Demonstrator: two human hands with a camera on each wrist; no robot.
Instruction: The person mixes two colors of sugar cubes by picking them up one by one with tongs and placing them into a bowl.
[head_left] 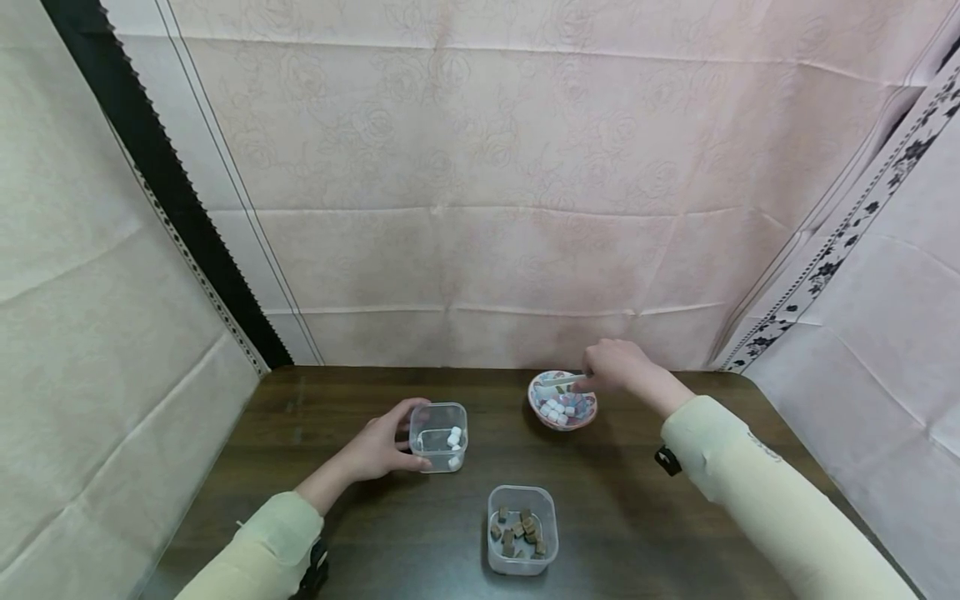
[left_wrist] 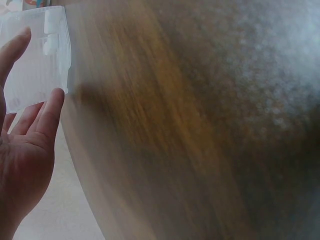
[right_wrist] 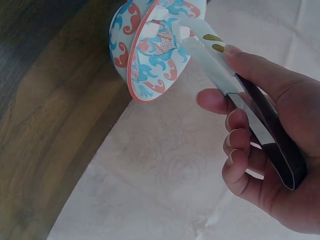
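My left hand (head_left: 386,446) holds a clear plastic container (head_left: 418,457) at its left side, thumb at the near edge and fingers at the back. Several white cubes (head_left: 454,437) lie along the container's right side. In the right wrist view, my right hand (right_wrist: 270,115) pinches small tongs (right_wrist: 262,117) with pale tips and a dark bent end. The tips reach inside a bowl (right_wrist: 120,42) patterned in red and blue. White cubes (head_left: 555,412) sit in that bowl; whether the tongs grip one, I cannot tell.
A second clear container (head_left: 522,567) with brown cubes (head_left: 528,525) stands at the near middle of the dark wooden table (head_left: 360,542). The bowl is close to the table's back edge, before a pale cloth backdrop (head_left: 480,250). Cloth also hangs at both sides.
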